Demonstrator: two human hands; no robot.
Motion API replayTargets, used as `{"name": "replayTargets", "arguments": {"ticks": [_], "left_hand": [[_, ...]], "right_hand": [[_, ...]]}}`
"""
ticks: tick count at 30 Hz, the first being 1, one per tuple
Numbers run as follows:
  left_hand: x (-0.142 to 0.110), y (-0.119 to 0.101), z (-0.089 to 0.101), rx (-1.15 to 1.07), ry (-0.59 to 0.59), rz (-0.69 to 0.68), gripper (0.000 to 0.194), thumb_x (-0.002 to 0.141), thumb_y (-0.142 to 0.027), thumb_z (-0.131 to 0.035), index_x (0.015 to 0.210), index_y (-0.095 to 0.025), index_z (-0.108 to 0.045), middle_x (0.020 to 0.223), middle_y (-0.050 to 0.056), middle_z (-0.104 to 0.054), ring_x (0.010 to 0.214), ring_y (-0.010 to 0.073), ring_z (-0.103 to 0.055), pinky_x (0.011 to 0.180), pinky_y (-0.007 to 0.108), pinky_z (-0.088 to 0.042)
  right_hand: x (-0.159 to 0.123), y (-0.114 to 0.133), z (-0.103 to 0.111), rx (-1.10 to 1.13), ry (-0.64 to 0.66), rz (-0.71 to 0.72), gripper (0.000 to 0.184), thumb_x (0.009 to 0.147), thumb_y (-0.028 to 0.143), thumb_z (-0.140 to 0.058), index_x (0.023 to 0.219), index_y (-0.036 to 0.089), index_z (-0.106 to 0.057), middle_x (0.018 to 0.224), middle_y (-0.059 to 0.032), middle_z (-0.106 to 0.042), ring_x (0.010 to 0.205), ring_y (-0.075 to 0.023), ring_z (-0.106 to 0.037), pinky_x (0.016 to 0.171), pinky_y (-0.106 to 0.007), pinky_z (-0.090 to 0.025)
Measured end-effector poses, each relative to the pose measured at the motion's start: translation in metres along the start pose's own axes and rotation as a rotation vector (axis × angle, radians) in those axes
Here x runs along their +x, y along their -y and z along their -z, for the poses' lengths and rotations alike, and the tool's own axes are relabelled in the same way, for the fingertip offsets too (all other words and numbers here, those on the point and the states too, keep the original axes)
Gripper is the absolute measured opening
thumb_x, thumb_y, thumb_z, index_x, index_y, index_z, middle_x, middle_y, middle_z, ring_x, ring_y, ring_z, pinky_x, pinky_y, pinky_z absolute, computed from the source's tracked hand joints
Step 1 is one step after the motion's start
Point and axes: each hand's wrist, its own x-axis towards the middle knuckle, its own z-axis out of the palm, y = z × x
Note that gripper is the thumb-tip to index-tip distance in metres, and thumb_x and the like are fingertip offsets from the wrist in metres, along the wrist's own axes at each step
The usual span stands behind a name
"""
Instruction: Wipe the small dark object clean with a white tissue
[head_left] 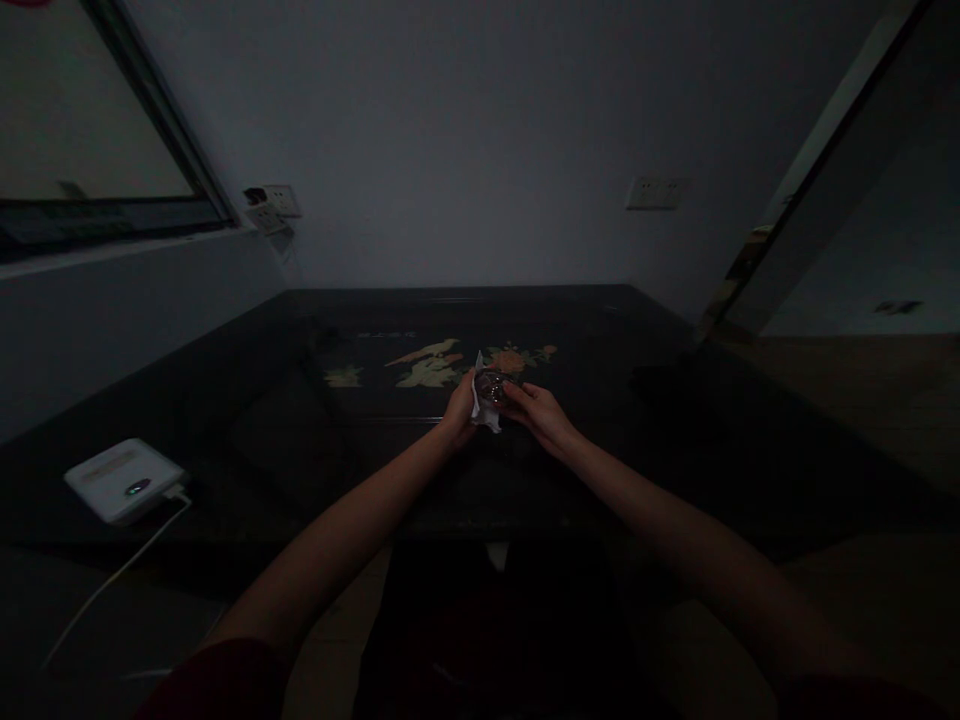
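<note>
Right hand [544, 415]: we see it closed on a shiny dark object, the thumb laid over its near right side, the other fingers partly hidden.
Left hand [459, 408]: we find it wrapped around the left side of a crumpled white sheet; most of its fingers are out of our sight.
Shiny object [493, 386]: between the two hands, above the middle of the desk; we make out small glints on it, but the dim light keeps us from telling what it is.
White sheet [486, 415]: we see it against the object's left and near sides, one corner pointing up; paper or cloth, we cannot tell.
Desk [517, 490]: black and glossy below the hands.
Decoration [431, 365]: yellow birds and reddish flowers on the desk top, just beyond the hands; we cannot read the lettering at its far left.
White box [120, 475]: well apart from the hands, at the desk's near left; we notice a small oval display on it.
Cable [124, 570]: white, joined to the box's right side and running toward the near left.
Wall [450, 150]: beyond the desk, with one socket [282, 200] at far left and a socket plate [657, 194] at far right.
Window [90, 120]: we see it at far left.
</note>
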Motion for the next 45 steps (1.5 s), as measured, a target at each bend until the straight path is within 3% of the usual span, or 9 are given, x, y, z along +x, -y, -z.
{"name": "replayTargets", "arguments": {"ticks": [5,8,14,21,28,32,38,41,45], "left_hand": [[-0.001,0.000,0.003,0.178,0.002,-0.100,0.037,0.095,-0.039,-0.036,0.102,-0.015,-0.063,0.095,0.008,-0.071,0.087,0.0178,-0.067,0.080,0.030,-0.053],[-0.005,-0.002,0.005,0.448,-0.006,-0.287,0.037,0.095,-0.040,-0.036,0.101,-0.015,-0.063,0.099,0.009,-0.070,0.094,0.0192,-0.065,0.084,0.031,-0.051],[-0.020,-0.006,0.004,0.878,0.103,-0.682,0.041,0.096,-0.042,-0.035,0.116,-0.014,-0.057,0.116,0.012,-0.063,0.108,0.0215,-0.058,0.097,0.035,-0.043],[-0.023,-0.007,0.003,1.154,0.153,-0.848,0.042,0.096,-0.038,-0.033,0.122,-0.013,-0.054,0.123,0.015,-0.060,0.117,0.0235,-0.053,0.103,0.038,-0.038],[-0.018,-0.005,0.003,0.978,0.066,-0.715,0.035,0.095,-0.033,-0.036,0.114,-0.015,-0.058,0.117,0.013,-0.063,0.110,0.0226,-0.057,0.100,0.038,-0.041],[-0.010,-0.003,0.004,0.696,-0.004,-0.470,0.032,0.094,-0.034,-0.037,0.104,-0.015,-0.061,0.103,0.009,-0.068,0.097,0.0204,-0.063,0.091,0.035,-0.047],[-0.006,-0.002,0.000,0.190,-0.015,-0.107,0.035,0.095,-0.036,-0.038,0.107,-0.015,-0.062,0.096,0.007,-0.072,0.087,0.0174,-0.067,0.080,0.030,-0.054],[-0.005,-0.002,-0.001,0.110,-0.027,-0.038,0.035,0.095,-0.035,-0.038,0.101,-0.014,-0.065,0.088,0.007,-0.072,0.081,0.0161,-0.068,0.077,0.028,-0.054],[-0.002,0.000,0.001,0.134,-0.021,-0.046,0.038,0.096,-0.038,-0.036,0.101,-0.014,-0.065,0.086,0.007,-0.073,0.081,0.0172,-0.068,0.077,0.029,-0.055]], "right_hand": [[0.001,-0.001,0.000,-0.009,-0.008,-0.003,0.031,0.062,0.037,-0.083,0.075,0.016,-0.065,0.083,-0.0019,-0.070,0.079,-0.0136,-0.066,0.085,-0.032,-0.056],[0.001,-0.002,-0.001,-0.010,-0.030,-0.014,0.029,0.062,0.034,-0.083,0.076,0.016,-0.065,0.087,-0.0026,-0.070,0.080,-0.0128,-0.066,0.085,-0.029,-0.055],[0.001,-0.007,-0.001,-0.038,-0.018,-0.019,0.035,0.058,0.037,-0.084,0.080,0.017,-0.066,0.080,-0.0017,-0.070,0.072,-0.0129,-0.065,0.079,-0.028,-0.055],[0.004,-0.011,0.002,-0.108,-0.030,0.019,0.034,0.057,0.034,-0.084,0.078,0.017,-0.065,0.075,-0.0007,-0.069,0.069,-0.0145,-0.066,0.076,-0.031,-0.053],[0.001,-0.008,0.000,-0.064,-0.016,-0.004,0.034,0.058,0.035,-0.084,0.079,0.016,-0.065,0.078,-0.0017,-0.070,0.071,-0.0138,-0.066,0.077,-0.029,-0.055],[0.000,-0.005,0.000,-0.019,-0.020,-0.025,0.030,0.060,0.034,-0.084,0.078,0.017,-0.067,0.084,-0.0028,-0.071,0.075,-0.0129,-0.066,0.081,-0.028,-0.056],[0.000,-0.001,-0.001,0.008,-0.028,-0.028,0.026,0.065,0.032,-0.082,0.078,0.016,-0.068,0.088,-0.0039,-0.072,0.079,-0.0137,-0.066,0.081,-0.029,-0.057],[-0.001,0.001,-0.001,0.000,-0.011,-0.022,0.027,0.066,0.034,-0.081,0.079,0.015,-0.068,0.087,-0.0041,-0.071,0.080,-0.0142,-0.066,0.082,-0.030,-0.057],[-0.001,0.001,-0.001,-0.005,-0.007,-0.011,0.028,0.065,0.036,-0.081,0.080,0.015,-0.068,0.086,-0.0043,-0.072,0.080,-0.0152,-0.067,0.082,-0.031,-0.057]]}}
